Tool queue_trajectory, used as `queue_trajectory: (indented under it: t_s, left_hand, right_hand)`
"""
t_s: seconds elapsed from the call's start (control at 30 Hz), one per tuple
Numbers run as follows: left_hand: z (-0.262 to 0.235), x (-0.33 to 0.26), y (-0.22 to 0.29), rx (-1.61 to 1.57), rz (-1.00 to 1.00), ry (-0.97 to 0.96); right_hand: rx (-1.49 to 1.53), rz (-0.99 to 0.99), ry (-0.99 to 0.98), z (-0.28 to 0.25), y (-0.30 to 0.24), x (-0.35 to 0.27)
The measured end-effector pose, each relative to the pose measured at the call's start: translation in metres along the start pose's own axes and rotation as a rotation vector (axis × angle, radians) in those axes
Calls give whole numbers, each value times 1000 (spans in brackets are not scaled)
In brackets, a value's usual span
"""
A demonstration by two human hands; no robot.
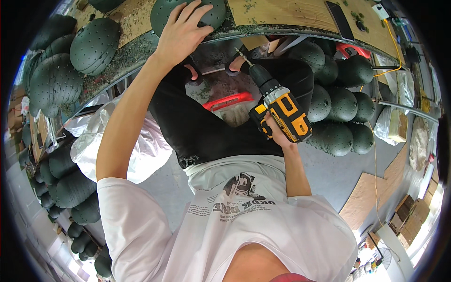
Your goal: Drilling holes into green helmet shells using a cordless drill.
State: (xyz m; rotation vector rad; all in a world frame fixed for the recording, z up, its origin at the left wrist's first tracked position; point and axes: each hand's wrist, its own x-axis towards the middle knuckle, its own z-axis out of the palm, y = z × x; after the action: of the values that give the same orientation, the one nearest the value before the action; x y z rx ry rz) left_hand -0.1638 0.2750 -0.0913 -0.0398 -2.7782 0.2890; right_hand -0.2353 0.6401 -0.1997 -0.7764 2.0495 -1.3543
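My left hand (pixel 184 36) lies spread over a dark green dome-shaped shell (pixel 162 17) dotted with small holes, at the top of the view on the worktable. Its fingers are apart, flat on the curved surface. In my right hand (pixel 277 133) is a yellow and black cordless drill (pixel 282 109), held by the grip above my right thigh. The drill bit (pixel 243 55) points up and to the left, toward the table edge, apart from the shell. The part of the grip within my fingers is hidden.
More perforated green shells (pixel 95 46) sit on the table's left, and stacks of them (pixel 341 103) stand at right. A black phone (pixel 340 21) lies on the table (pixel 282 14) near green shavings. A yellow cable (pixel 392 42) hangs at right. White plastic bags (pixel 101 141) are left of my legs.
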Motion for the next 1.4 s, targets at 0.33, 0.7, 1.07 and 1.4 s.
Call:
queue_trajectory:
  t_s: [0.33,0.7,1.07,1.4]
  left_hand:
    - [11,10,6,187,113,-72]
    - [-27,27,-40,-199,-372,385]
    - [-33,51,-71,-248,-817,-140]
    - [-45,61,-72,-85,-674,-244]
  right_hand:
    - [8,53,-16,-2,0,1]
    - [19,40,-31,-5,20,1]
    - [-3,-68,48,2,7,2]
    - [75,-84,44,-3,6,0]
